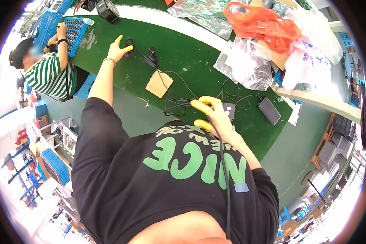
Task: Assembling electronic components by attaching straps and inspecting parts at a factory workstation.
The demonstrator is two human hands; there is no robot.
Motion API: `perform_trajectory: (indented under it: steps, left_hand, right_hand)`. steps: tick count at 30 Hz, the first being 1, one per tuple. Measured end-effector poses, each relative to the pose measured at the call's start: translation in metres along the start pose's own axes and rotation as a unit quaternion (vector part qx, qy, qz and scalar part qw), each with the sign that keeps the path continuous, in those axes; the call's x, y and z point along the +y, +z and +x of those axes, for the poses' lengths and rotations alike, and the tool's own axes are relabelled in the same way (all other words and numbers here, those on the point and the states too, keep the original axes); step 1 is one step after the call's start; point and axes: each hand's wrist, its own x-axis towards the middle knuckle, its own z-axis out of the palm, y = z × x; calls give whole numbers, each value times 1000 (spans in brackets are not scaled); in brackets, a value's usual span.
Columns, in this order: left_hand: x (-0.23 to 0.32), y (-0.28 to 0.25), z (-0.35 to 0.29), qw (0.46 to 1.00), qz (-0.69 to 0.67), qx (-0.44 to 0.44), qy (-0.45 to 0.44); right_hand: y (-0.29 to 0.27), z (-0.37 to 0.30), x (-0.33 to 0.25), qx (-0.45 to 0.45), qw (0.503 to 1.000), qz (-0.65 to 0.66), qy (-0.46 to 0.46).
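My left hand (pixel 118 51), with yellow coverings on its fingertips, reaches across the green table (pixel 191 49). Its thumb and index finger are spread beside a small round black device (pixel 129 42), with no clear grip on it. Close to me, my right hand (pixel 214 115) hovers by a tangle of black cable (pixel 175 105), its yellow-tipped fingers apart. A thick black cable (pixel 225 175) runs past that palm and down over my shirt. Another small black device (pixel 151 53) with a cord lies between the hands, above a square of brown cardboard (pixel 159 84).
A dark grey flat box (pixel 269 111) with a cable lies at the right end. Clear plastic bags (pixel 248 65) and a red bag (pixel 260 26) are heaped at the back right. At far left, a person (pixel 49 69) works at a blue tray (pixel 75 34).
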Motion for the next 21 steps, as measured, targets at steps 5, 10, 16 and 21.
perform_trajectory:
  steps: [5,10,16,21]
  left_hand:
    - [124,3,-84,997,-52,-9,64]
    - [225,56,-178,932,-144,-179,282]
    - [248,57,-156,927,-251,-234,153]
    - [305,50,-122,914,-279,-155,252]
  right_hand:
    - [-44,50,15,210,952,153,160]
    - [-125,102,-50,370,906,203,-28]
    - [-180,107,-106,470,850,172,-164]
    - [-209,93,-135,322,869,278,-251]
